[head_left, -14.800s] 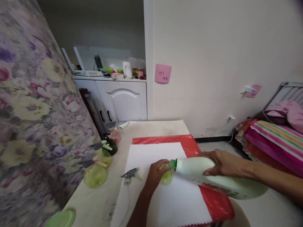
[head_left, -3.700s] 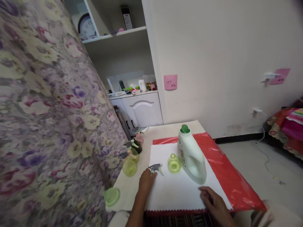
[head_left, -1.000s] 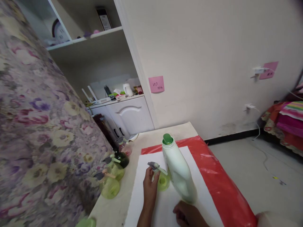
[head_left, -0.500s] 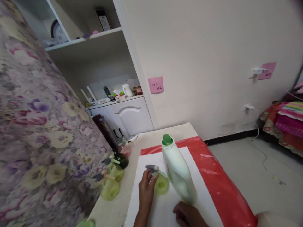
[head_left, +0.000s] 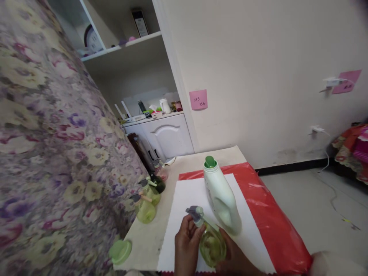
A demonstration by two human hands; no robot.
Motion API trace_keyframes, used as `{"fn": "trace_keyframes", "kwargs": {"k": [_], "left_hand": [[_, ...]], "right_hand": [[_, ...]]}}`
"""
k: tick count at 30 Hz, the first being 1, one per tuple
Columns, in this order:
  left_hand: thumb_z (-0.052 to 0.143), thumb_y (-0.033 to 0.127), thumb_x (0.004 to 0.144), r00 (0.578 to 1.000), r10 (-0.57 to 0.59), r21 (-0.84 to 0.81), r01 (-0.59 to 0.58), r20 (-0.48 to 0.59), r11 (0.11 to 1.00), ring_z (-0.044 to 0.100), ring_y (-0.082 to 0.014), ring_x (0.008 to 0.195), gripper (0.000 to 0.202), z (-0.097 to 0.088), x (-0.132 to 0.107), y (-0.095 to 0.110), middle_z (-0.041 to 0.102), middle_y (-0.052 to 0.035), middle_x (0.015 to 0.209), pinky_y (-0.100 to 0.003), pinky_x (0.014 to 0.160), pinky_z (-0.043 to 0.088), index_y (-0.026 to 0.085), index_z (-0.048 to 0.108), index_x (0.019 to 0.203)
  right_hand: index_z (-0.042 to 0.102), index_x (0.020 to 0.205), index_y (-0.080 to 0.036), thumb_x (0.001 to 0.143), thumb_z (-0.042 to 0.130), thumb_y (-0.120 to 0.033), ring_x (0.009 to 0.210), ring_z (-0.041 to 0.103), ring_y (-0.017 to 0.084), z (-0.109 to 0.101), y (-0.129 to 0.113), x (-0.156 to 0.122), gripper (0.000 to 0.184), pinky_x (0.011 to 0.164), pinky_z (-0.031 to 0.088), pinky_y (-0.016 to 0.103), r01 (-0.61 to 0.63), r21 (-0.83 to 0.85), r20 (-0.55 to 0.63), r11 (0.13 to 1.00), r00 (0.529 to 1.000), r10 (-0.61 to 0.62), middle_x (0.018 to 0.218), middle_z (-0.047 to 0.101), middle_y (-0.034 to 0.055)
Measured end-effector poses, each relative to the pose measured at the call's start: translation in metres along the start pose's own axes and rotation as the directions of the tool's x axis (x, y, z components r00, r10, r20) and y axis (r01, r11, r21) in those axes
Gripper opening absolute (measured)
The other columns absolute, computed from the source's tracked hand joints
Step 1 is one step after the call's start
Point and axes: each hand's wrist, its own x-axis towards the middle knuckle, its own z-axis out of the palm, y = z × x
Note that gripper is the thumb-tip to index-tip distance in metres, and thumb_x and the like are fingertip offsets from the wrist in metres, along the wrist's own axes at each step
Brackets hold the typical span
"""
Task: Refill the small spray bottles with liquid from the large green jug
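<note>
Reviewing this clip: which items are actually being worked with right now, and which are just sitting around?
In use:
- left hand gripping the spray head
- right hand holding the small green bottle
- detergent jug standing close beside, likely

Lying about:
- spray bottles along the table's left edge
- green lid
- pink note on the wall

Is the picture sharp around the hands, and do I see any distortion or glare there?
Head view: the spray bottle between the left hand and right hand is fairly sharp; the floral fabric looks smeared and stretched; the cupboard frame leans, a wide-lens effect; soft sheen on the red sheet.
</note>
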Motion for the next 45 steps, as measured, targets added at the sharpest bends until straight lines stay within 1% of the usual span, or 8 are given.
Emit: {"fn": "trace_keyframes", "kwargs": {"k": [3, 7, 10, 13, 19, 26, 32, 45], "left_hand": [[0.074, 0.032, 0.073, 1.000, 0.011, -0.010, -0.011, 0.014, 1.000, 0.069, -0.0238, 0.094, 0.031, 0.004, -0.008, -0.001, 0.075, -0.0078, 0.099, -0.033, 0.084, 0.053, 0.019, 0.061, 0.099], [0.074, 0.034, 0.073, 0.999, 0.025, 0.001, -0.025, 0.042, 1.000, 0.067, -0.0261, 0.100, 0.041, 0.001, -0.014, 0.000, 0.073, -0.0105, 0.108, -0.035, 0.088, 0.052, 0.019, 0.061, 0.109], [0.071, 0.039, 0.075, 0.999, 0.031, 0.052, -0.030, -0.025, 0.998, 0.062, -0.0275, 0.111, 0.042, -0.004, -0.016, 0.000, 0.071, -0.0102, 0.115, -0.035, 0.094, 0.049, 0.019, 0.063, 0.111], [0.069, 0.044, 0.075, 0.994, 0.008, 0.075, 0.000, -0.108, 0.997, 0.064, -0.0276, 0.105, 0.038, -0.008, -0.015, -0.003, 0.073, -0.0094, 0.106, -0.035, 0.091, 0.049, 0.018, 0.066, 0.102], [0.075, 0.037, 0.070, 0.992, 0.016, -0.056, -0.023, -0.125, 0.998, 0.069, -0.0220, 0.085, 0.028, -0.007, -0.010, -0.010, 0.075, -0.0060, 0.088, -0.030, 0.079, 0.051, 0.017, 0.064, 0.086], [0.075, 0.041, 0.070, 0.983, -0.029, -0.109, 0.009, -0.180, 0.994, 0.069, -0.0236, 0.090, 0.039, -0.002, -0.010, -0.012, 0.076, -0.0071, 0.095, -0.033, 0.085, 0.052, 0.017, 0.069, 0.099], [0.078, 0.040, 0.067, 0.974, -0.052, -0.105, 0.030, -0.218, 0.994, 0.069, -0.0243, 0.090, 0.038, -0.001, -0.011, -0.015, 0.076, -0.0074, 0.090, -0.032, 0.082, 0.051, 0.016, 0.068, 0.095], [0.077, 0.039, 0.068, 0.981, -0.064, -0.144, 0.038, -0.183, 0.989, 0.070, -0.0229, 0.085, 0.032, 0.006, -0.014, -0.007, 0.077, -0.0070, 0.090, -0.030, 0.079, 0.051, 0.016, 0.067, 0.089]], "right_hand": [[0.049, 0.127, -0.025, 0.048, 0.089, -0.032, 0.113, 0.058, 0.034, 0.008, -0.007, -0.002, 0.088, 0.093, 0.044, 0.045, -0.029, 0.025, 0.017, 0.999, 0.999, 0.028, 0.122, 0.063, 0.0105], [0.047, 0.128, -0.026, 0.045, 0.090, -0.032, 0.117, 0.056, 0.034, 0.007, -0.004, -0.006, 0.094, 0.097, 0.041, 0.047, 0.015, 0.043, -0.013, 0.999, 1.000, -0.014, 0.127, 0.061, 0.0106], [0.047, 0.126, -0.027, 0.042, 0.091, -0.034, 0.119, 0.054, 0.035, 0.002, 0.004, -0.008, 0.095, 0.100, 0.040, 0.050, 0.016, 0.080, -0.034, 0.997, 0.999, -0.013, 0.128, 0.060, 0.0107], [0.047, 0.125, -0.028, 0.041, 0.091, -0.034, 0.121, 0.053, 0.035, -0.004, 0.009, -0.009, 0.096, 0.102, 0.038, 0.050, 0.013, 0.059, -0.066, 0.998, 0.998, -0.009, 0.129, 0.059, 0.0104], [0.049, 0.126, -0.025, 0.040, 0.090, -0.036, 0.122, 0.051, 0.037, -0.005, 0.008, -0.008, 0.096, 0.104, 0.037, 0.050, 0.031, -0.044, -0.039, 0.999, 0.999, -0.033, 0.130, 0.058, 0.0133], [0.049, 0.126, -0.027, 0.044, 0.088, -0.039, 0.116, 0.056, 0.036, -0.004, 0.006, -0.009, 0.091, 0.099, 0.041, 0.049, 0.034, -0.018, -0.083, 0.999, 0.996, -0.036, 0.123, 0.062, 0.0106], [0.046, 0.127, -0.025, 0.044, 0.089, -0.038, 0.121, 0.052, 0.037, -0.016, 0.010, -0.008, 0.094, 0.103, 0.036, 0.051, 0.028, -0.097, -0.060, 0.995, 0.998, -0.034, 0.131, 0.057, 0.0132], [0.051, 0.125, -0.025, 0.050, 0.084, -0.040, 0.112, 0.058, 0.034, 0.009, -0.016, -0.011, 0.083, 0.096, 0.042, 0.046, 0.008, 0.061, 0.008, 0.998, 1.000, -0.009, 0.119, 0.065, 0.0095]]}}
